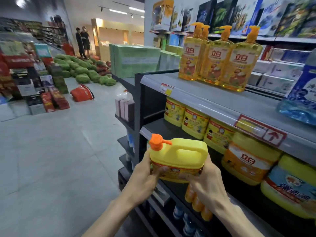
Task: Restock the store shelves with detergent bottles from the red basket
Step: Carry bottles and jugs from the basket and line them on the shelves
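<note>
I hold a yellow detergent jug [179, 152] with an orange pump cap upright in both hands, in front of the second shelf [164, 129]. My left hand [145, 178] grips its left side and bottom. My right hand [208, 178] grips its right side. Behind the jug, a row of matching yellow jugs [195, 123] stands on that shelf, with bare dark shelf at its left end. Three clear yellow pump bottles [220, 60] stand on the top shelf [196, 93]. A red basket [81, 93] lies tipped on the floor far to the left.
Larger yellow and orange tubs [246, 161] fill the shelf to the right. A blue refill pack [301, 98] sits at the top shelf's right. Small orange bottles [198, 202] stand on the lower shelf. Watermelons [82, 71] and stacked boxes line the aisle; two persons stand far back.
</note>
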### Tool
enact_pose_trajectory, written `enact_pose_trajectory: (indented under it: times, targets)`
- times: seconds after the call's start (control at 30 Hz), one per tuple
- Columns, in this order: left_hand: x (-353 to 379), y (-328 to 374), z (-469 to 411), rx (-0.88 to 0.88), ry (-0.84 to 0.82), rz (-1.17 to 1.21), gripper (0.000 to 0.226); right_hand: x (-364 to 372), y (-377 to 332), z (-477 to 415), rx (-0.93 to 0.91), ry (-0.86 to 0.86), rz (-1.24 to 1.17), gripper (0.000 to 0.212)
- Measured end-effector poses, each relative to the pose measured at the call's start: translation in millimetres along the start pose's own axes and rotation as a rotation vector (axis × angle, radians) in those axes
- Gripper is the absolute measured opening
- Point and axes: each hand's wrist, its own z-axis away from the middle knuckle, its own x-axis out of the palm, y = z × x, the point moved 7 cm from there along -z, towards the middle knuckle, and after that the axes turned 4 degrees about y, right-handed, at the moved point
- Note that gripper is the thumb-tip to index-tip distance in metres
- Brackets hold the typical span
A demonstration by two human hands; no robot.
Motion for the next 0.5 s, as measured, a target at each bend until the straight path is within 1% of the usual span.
enact_pose_trajectory:
  times: [0.07,0.17,0.23,0.3,0.37,0.4,0.43,0.5]
  targets:
    - [-2.1,-8.0,-26.0,0.018,-0.01,0.015,0.051,9.9,8.3,-21.7,-0.027,0.046,-0.005,0.076]
    - [-8.0,-19.6,-67.6,0.027,-0.013,0.018,0.055,26.4,24.9,-56.3,0.016,0.118,-0.042,0.073]
    - [-15.9,-29.6,-94.7,0.025,-0.006,0.014,0.054,41.0,34.8,-75.6,0.052,0.147,-0.058,0.064]
    - [-24.8,-41.3,-122.2,0.04,0.009,-0.001,0.048,65.2,47.3,-93.9,0.078,0.11,-0.086,0.046]
    - [-30.6,-51.3,-148.1,0.058,0.025,0.0,0.039,83.1,61.0,-112.5,0.137,0.1,-0.095,0.039]
    - [-32.1,-56.3,-159.6,0.061,0.028,0.006,0.036,87.7,69.3,-122.4,0.188,0.145,-0.117,0.044]
    - [-32.7,-60.4,-170.4,0.068,0.021,0.013,0.034,91.2,74.0,-131.8,0.236,0.194,-0.127,0.056]
    - [-31.3,-69.1,-187.8,0.079,0.001,0.029,0.038,94.3,80.4,-147.8,0.251,0.279,0.012,0.075]
